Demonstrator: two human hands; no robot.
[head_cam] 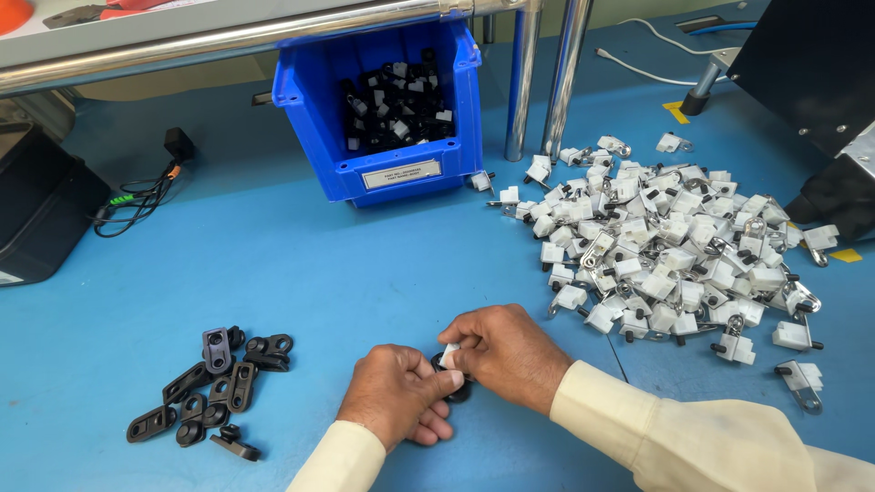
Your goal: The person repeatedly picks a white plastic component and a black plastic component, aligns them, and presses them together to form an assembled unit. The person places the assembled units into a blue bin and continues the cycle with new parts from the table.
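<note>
Blue bin (401,173), black box (41,210)

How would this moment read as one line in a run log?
left hand: holds black part | right hand: presses white piece onto it | white pile: right | black links: left

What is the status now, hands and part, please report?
Left hand grips black part. Right hand pinches small white piece against it. Nothing between hands; white parts pile right, black links left.
</note>
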